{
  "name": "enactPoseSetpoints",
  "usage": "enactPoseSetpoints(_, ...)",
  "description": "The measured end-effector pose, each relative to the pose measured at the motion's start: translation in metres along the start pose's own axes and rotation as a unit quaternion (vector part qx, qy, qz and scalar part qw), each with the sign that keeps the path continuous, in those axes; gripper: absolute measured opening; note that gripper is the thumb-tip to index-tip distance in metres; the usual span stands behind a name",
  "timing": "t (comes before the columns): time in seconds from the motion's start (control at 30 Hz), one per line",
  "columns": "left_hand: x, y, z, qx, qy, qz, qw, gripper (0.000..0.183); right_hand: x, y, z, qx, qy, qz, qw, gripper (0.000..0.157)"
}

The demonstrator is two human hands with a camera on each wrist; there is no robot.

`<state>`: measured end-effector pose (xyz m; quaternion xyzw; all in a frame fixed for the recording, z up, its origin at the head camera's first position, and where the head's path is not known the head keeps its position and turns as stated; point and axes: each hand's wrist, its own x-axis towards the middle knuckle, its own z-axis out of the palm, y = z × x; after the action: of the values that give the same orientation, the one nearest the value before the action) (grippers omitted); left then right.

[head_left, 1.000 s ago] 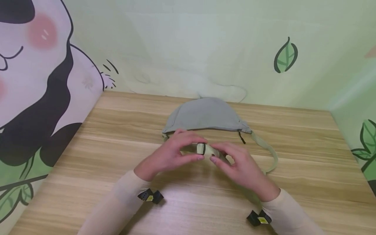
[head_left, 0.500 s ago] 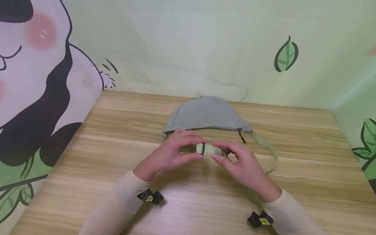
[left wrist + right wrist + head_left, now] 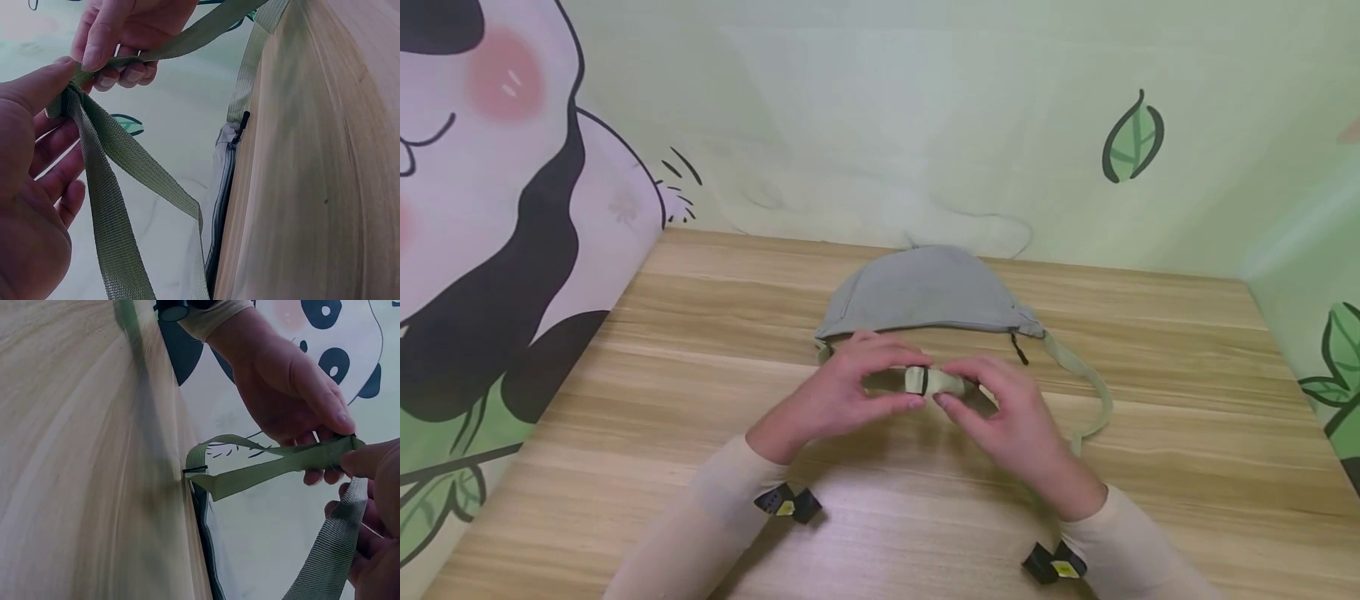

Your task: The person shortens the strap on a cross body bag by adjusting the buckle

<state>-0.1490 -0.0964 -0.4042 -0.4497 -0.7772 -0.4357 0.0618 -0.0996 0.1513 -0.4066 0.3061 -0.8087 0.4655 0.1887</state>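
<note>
A grey, half-moon sling bag [image 3: 925, 287] lies at the back of the table, zipper edge toward me. Its pale green webbing strap [image 3: 945, 382] is raised in front of it, with a narrow black slider [image 3: 924, 381] across it. My left hand [image 3: 838, 392] pinches the strap between thumb and fingers beside the slider. Just to its right, my right hand [image 3: 1018, 425] pinches the same webbing. Two strap lengths run down from the left hand's fingers in the left wrist view. Fingers partly cover the slider area in both wrist views.
A black zipper pull [image 3: 1019, 348] hangs off the bag's right end. From that corner a strap loop [image 3: 1093, 392] curves over the wooden table [image 3: 700, 283]. Printed walls [image 3: 820, 108] border the table at the back and sides.
My right hand dips and moves slightly left, closer to my left hand. The left hand and slider shift a little right. The bag stays put.
</note>
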Motion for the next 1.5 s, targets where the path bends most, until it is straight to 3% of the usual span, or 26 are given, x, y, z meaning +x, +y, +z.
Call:
enactPoseSetpoints(0.1, 0.0, 0.0, -0.001, 0.005, 0.007, 0.002, 1.0, 0.045, 0.001, -0.001, 0.0, -0.012, -0.001, -0.004, 1.0, 0.037)
enactPoseSetpoints(0.3, -0.001, 0.002, -0.006, 0.002, 0.019, -0.004, 0.9998, 0.045, -0.003, 0.0, -0.005, 0.004, -0.013, 0.043, 0.999, 0.042)
enactPoseSetpoints(0.4, -0.002, 0.003, -0.008, -0.002, 0.017, -0.015, 0.9997, 0.045, -0.005, 0.001, -0.007, 0.004, -0.016, 0.042, 0.999, 0.041)
enactPoseSetpoints(0.7, -0.004, 0.002, -0.01, -0.004, 0.012, -0.027, 0.9996, 0.045, -0.008, 0.0, -0.012, 0.107, -0.031, 0.13, 0.985, 0.022)
enactPoseSetpoints(1.1, -0.004, -0.003, -0.009, 0.003, -0.016, 0.009, 0.9998, 0.044, -0.003, -0.005, -0.015, 0.118, -0.058, 0.172, 0.976, 0.012)
enactPoseSetpoints(1.5, -0.003, 0.0, -0.007, 0.011, -0.044, 0.005, 0.999, 0.044, 0.002, -0.01, -0.016, 0.088, -0.078, 0.208, 0.971, 0.006)
